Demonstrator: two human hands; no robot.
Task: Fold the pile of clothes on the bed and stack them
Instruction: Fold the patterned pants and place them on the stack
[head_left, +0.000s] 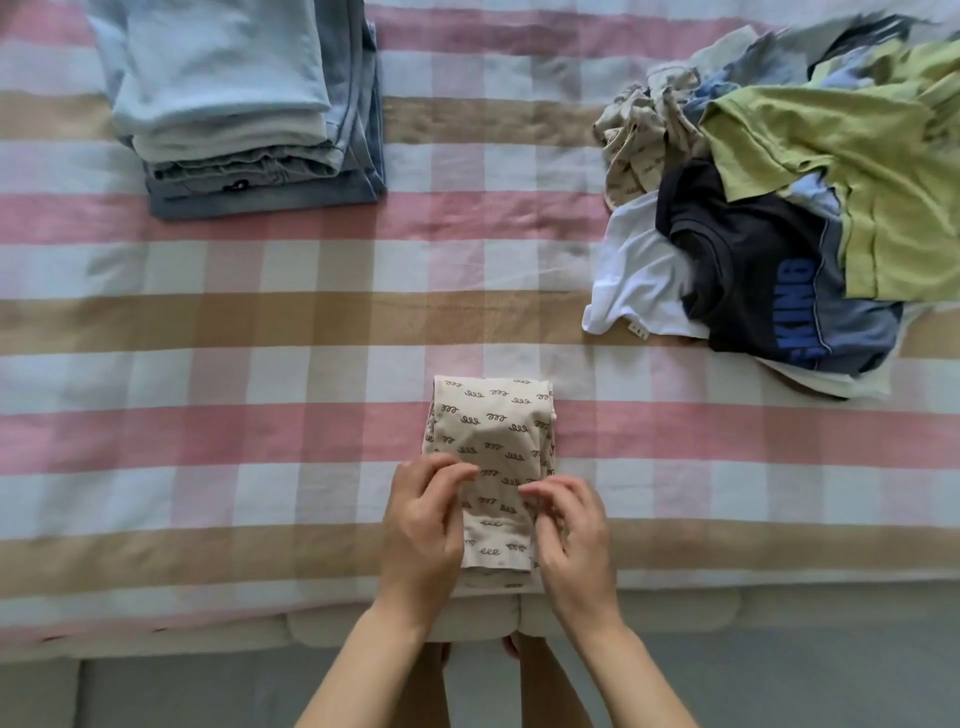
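A folded beige printed garment (491, 447) lies at the near edge of a checked bed (260, 322), its long side pointing away from the person. The left hand (423, 525) and right hand (571, 540) grip its near side edges with curled fingers. A folded stack (244, 104) sits far left and a loose pile of clothes (779, 208) far right, both well apart from it.

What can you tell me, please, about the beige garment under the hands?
The garment is soft beige fabric printed with small dark squiggles, folded into a narrow rectangle with layered edges. It lies flat on the checked bed, near its front edge. The left hand and right hand hold its near sides.
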